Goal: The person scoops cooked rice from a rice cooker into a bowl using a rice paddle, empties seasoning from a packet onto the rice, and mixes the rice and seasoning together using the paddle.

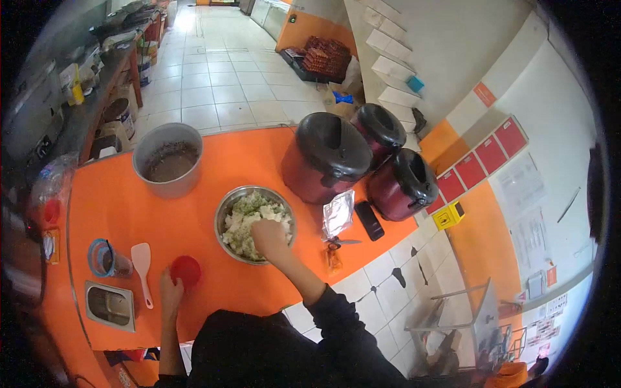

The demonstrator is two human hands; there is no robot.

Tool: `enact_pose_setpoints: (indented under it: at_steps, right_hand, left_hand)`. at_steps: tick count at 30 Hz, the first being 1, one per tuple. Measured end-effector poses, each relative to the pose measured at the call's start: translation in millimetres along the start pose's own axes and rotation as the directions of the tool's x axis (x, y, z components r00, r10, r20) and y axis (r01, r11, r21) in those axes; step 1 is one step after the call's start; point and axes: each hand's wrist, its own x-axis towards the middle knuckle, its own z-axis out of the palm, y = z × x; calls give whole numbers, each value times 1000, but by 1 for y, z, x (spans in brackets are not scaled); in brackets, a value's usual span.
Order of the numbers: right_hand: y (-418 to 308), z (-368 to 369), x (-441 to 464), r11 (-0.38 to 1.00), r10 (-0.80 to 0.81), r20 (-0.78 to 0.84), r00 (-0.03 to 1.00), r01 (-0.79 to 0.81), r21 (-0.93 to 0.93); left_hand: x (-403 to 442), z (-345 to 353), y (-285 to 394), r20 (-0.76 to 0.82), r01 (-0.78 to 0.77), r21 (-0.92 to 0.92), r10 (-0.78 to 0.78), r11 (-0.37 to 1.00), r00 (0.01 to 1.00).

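Right hand (pixel 269 238) is over the round bowl (pixel 220 216), fingers curled at the rice (pixel 240 240); whether it grips any, I cannot tell. Left hand (pixel 171 290), farther off, holds the cup (pixel 186 271), left of the bowl, nearer the body.

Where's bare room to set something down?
Free: orange tabletop between the round grey pot, white plastic spatula and round steel bowl; another patch between pot and large maroon black-lidded cooker. Crowded: around the silver foil packet and black phone; around the left hand.
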Motion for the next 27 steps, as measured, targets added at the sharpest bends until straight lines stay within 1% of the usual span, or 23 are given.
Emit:
enact_pose_setpoints:
  at_steps: [1, 2, 3, 4, 5, 6, 7, 8, 11, 13, 14, 15, 16, 17, 18, 19, 20, 21, 23, 24, 25, 26, 27]
  right_hand:
    - [0, 8, 7, 1000, -27, -26, 999, 27, 12]
    - [15, -10, 12, 994, -62, 79, 995, 55, 90]
    - [36, -35, 16, 985, -87, 128, 988, 66, 161]
    - [57, -60, 20, 970, -112, 176, 978, 69, 231]
    - [69, -80, 21, 955, -114, 173, 978, 60, 291]
    - [71, -100, 15, 942, -54, 178, 983, -9, 337]
    - [66, -103, 12, 946, -42, 169, 985, -15, 323]
    - [62, -100, 4, 951, -29, 161, 986, -23, 309]
    - [23, -16, 16, 980, -107, 272, 956, 56, 189]
    - [27, -34, 16, 980, -105, 231, 967, 61, 189]
    - [58, 10, 24, 962, -205, 179, 962, 164, 218]
    - [47, -75, 8, 959, -183, 207, 961, 128, 253]
    - [41, -104, 7, 978, -61, 254, 965, 7, 206]
    - [44, -82, 8, 987, -102, 293, 951, 59, 151]
    - [47, -60, 9, 988, -143, 332, 932, 115, 100]
    - [37, -36, 7, 987, -159, 345, 925, 160, 26]
    - [30, -25, 12, 981, -155, 359, 921, 186, -55]
    - [30, -31, 22, 984, -163, 331, 930, 175, -7]
    - [53, -54, 24, 987, -147, 306, 941, 121, 103]
    - [64, -62, 31, 983, -152, 411, 899, 93, 160]
    - [62, -48, 31, 988, -135, 405, 904, 92, 122]
    - [62, -26, 23, 993, -107, 409, 906, 79, 84]
    - [62, 10, 25, 996, -86, 371, 925, 89, 8]
  left_hand:
    - [15, 7, -23, -4, 62, 10, -62, 998, 998]
    - [13, 2, -31, -56, 51, 49, -49, 997, 997]
    - [12, -2, -39, -108, 45, 89, -35, 995, 994]
    - [9, -10, -26, -202, -42, 167, 76, 985, 976]
    - [6, -19, -6, -282, -121, 250, 192, 961, 940]
    - [-1, -37, 26, -281, -54, 195, 109, 979, 953]
    - [-13, -60, 65, -268, 10, 140, 28, 990, 963]
    - [-21, -69, 89, -248, 74, 84, -51, 994, 967]
    - [-13, -44, 98, -289, -108, 117, 138, 987, 947]
    - [-7, -32, 125, -242, -271, 34, 271, 962, 932]
    - [-5, -30, 147, -254, -364, -38, 343, 931, 904]
    - [10, -15, 152, -295, -427, -90, 385, 900, 874]
    - [25, 0, 157, -335, -490, -136, 426, 861, 841]
    - [32, 3, 174, -337, -471, -126, 409, 873, 848]
    - [56, 25, 177, -393, -530, -194, 430, 825, 813]
    - [77, 47, 176, -402, -531, -96, 455, 842, 794]
    - [95, 63, 183, -398, -530, -8, 484, 848, 779]
    - [102, 61, 199, -363, -456, -60, 406, 888, 839]
    - [109, 72, 209, -233, -359, -72, 335, 930, 913]
    - [123, 87, 203, -179, -344, -28, 334, 939, 926]
    - [130, 89, 201, -113, -331, 12, 330, 944, 937]
    - [131, 94, 196, -79, -352, 21, 353, 936, 932]
    - [128, 94, 191, -38, -380, 30, 381, 925, 924]
